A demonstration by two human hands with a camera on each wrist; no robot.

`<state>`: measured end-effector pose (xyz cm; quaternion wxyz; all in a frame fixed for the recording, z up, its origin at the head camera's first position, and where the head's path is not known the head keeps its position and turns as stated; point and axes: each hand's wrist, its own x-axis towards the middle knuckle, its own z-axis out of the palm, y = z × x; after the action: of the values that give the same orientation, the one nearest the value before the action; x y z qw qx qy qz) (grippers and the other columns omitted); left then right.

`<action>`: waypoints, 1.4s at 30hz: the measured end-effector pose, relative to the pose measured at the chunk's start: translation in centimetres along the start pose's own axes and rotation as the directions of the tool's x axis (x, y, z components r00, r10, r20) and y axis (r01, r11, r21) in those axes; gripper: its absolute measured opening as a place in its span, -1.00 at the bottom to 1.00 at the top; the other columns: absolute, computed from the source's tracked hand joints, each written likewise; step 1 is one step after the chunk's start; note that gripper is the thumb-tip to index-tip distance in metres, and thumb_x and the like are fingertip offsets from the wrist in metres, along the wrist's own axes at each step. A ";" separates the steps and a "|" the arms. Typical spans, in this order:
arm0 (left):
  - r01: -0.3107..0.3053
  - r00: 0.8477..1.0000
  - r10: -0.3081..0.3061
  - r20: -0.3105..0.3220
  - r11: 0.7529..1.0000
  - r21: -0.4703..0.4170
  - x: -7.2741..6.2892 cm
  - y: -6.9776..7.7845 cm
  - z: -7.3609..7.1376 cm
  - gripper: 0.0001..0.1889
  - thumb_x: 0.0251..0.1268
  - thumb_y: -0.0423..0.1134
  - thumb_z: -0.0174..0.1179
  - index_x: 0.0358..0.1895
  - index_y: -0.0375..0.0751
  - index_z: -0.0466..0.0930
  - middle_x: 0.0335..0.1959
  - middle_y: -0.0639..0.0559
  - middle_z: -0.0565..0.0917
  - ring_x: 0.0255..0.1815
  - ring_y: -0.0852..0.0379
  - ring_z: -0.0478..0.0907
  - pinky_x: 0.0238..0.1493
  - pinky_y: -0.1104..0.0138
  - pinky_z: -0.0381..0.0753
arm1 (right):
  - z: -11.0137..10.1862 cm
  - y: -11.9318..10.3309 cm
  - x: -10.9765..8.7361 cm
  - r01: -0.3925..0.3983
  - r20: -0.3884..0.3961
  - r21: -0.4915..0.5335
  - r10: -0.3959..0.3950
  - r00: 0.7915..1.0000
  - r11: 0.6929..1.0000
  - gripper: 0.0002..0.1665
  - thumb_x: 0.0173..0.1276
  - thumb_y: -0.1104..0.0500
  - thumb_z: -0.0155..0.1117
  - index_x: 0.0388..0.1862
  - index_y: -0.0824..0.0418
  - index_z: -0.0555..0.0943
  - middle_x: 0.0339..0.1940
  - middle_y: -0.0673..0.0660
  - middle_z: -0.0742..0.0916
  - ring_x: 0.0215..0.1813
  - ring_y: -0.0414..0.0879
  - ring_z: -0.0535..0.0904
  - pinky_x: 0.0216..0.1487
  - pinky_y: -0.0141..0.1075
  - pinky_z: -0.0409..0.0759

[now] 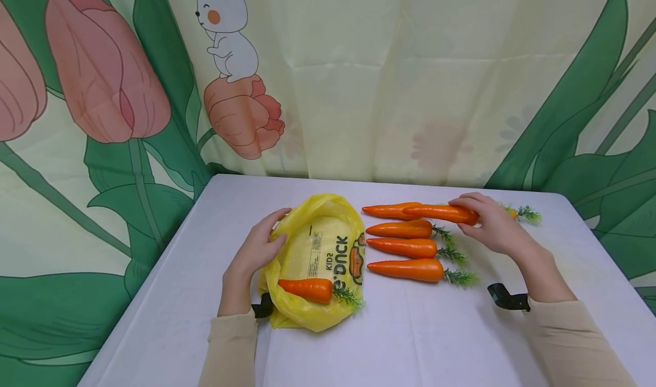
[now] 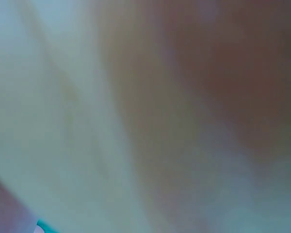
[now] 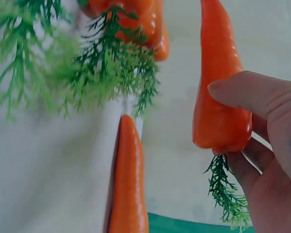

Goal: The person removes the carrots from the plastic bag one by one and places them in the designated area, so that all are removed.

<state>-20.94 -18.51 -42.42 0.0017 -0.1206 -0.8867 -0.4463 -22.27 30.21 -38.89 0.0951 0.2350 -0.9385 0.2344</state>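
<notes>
My left hand (image 1: 258, 245) grips the left rim of a yellow plastic bag (image 1: 302, 318), whose mouth spreads wide on the table. One toy carrot (image 1: 306, 289) lies within the mouth, its green leaves reaching the lower right rim. Between thumb and fingers, my right hand (image 1: 494, 223) holds another carrot (image 3: 222, 107) by its thick end, tip pointing left and leaves hanging down. Several carrots (image 1: 405, 270) lie in a stack of rows right of the bag. One more carrot (image 3: 128, 179) rests beyond the right hand, mostly hidden in the head view. The left wrist view is only blur.
A white cloth covers the table (image 1: 389, 336). Behind it hangs a curtain (image 1: 348, 102) printed with tulips and a rabbit. Black wrist camera mounts (image 1: 506, 297) stick out near both sleeves.
</notes>
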 end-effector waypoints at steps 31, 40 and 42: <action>-0.029 1.000 0.029 0.004 1.000 0.010 0.0 -0.2 -0.3 -0.42 0.44 -0.37 0.08 0.51 -0.08 0.31 0.40 -0.17 0.42 0.31 -0.18 0.42 0.32 -0.11 0.39 | -1.8 7.0 -3.5 -0.154 0.059 -0.022 0.155 0.986 0.988 -0.46 0.17 0.51 0.38 0.18 0.47 0.55 0.16 0.51 0.51 0.13 0.44 0.36 0.12 0.43 0.35; -0.011 1.000 0.011 0.007 1.000 0.013 0.0 -0.4 -0.1 -0.41 0.45 -0.36 0.08 0.52 -0.04 0.31 0.41 -0.16 0.42 0.27 -0.18 0.46 0.31 -0.10 0.41 | -1.6 7.8 -4.1 -0.194 0.078 -0.032 0.196 0.977 0.980 -0.45 0.21 0.47 0.37 0.21 0.47 0.53 0.19 0.52 0.49 0.14 0.47 0.34 0.12 0.44 0.32; -0.010 1.000 0.010 0.007 1.000 0.011 0.0 -0.4 -0.1 -0.41 0.45 -0.36 0.08 0.52 -0.04 0.31 0.40 -0.16 0.42 0.27 -0.18 0.46 0.31 -0.10 0.42 | -1.6 7.9 -4.2 -0.219 0.102 -0.037 0.221 0.970 0.975 -0.45 0.23 0.44 0.37 0.22 0.48 0.51 0.21 0.55 0.46 0.18 0.50 0.31 0.15 0.46 0.30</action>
<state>-21.06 -18.84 -42.68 0.0017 -0.1266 -0.8886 -0.4409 -22.35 38.78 -41.82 0.0218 0.1404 -0.9654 0.2188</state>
